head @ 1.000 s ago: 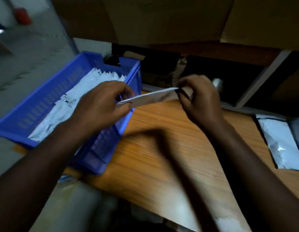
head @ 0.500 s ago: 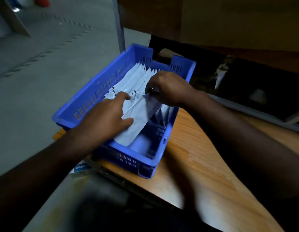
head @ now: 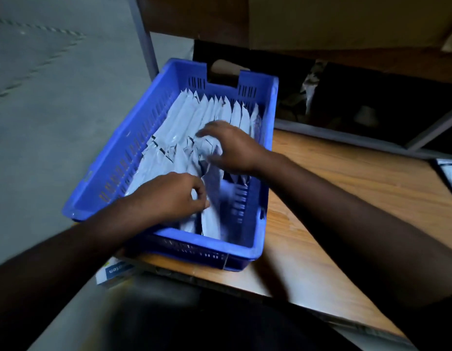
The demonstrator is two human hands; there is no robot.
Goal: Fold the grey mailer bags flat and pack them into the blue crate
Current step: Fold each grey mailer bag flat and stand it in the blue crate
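The blue crate (head: 123,158) sits at the left end of the wooden table and holds several folded grey mailer bags (head: 194,117) standing on edge in rows. My left hand (head: 169,196) is inside the crate near its front, thumb and fingers pinched on the near end of one folded grey bag (head: 212,196). My right hand (head: 232,145) hovers over the middle of the crate with fingers spread, resting on the tops of the bags and the far end of that same bag.
The wooden table (head: 346,188) stretches to the right. A flat mailer (head: 450,173) lies at its far right edge. A small white and blue box (head: 113,272) pokes out under the crate's front left corner. Dark shelving stands behind, concrete floor to the left.
A second ago both hands held a folded bag above the table beside the crate. They carried it into the crate, and now my right hand's fingers have spread over the bags.
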